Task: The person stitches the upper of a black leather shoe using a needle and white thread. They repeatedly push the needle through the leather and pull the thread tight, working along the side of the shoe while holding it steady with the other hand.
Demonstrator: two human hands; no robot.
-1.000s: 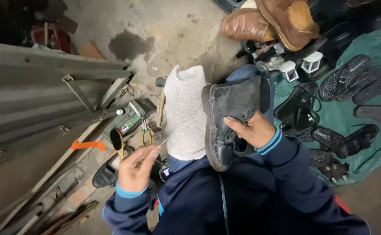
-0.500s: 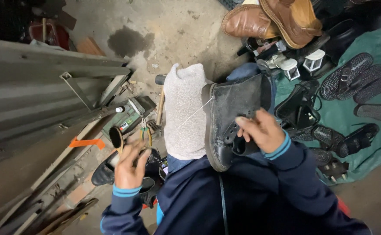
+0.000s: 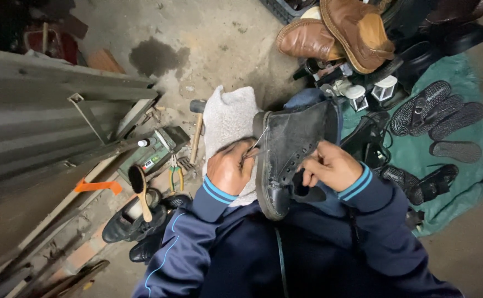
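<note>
At the far left lie grey metal sheets and bars, slanting across the concrete floor, with an orange strip resting on one of them. Just right of these, on the floor, a wooden-handled brush leans over a dark shoe, and a pair of pliers with yellow and green grips lies beside a small green box. A hammer with a wooden handle lies a little farther off, its head touching the edge of a grey cloth.

The cloth is spread over the person's lap. The left hand rests on it, closed, the fingertips pinching something thin against the sole edge of a black lace-up boot; what it pinches is too small to tell, though a fine thread runs up from it along the boot's toe. The boot lies on its side in the lap, at the centre of the view, sole towards the left hand and toe pointing away. The right hand grips the boot at its laced opening, fingers curled over the eyelets. Both sleeves are navy with light-blue cuff stripes.

To the far right, brown leather shoes sit stacked, and black sandals and soles lie on a green sheet.
</note>
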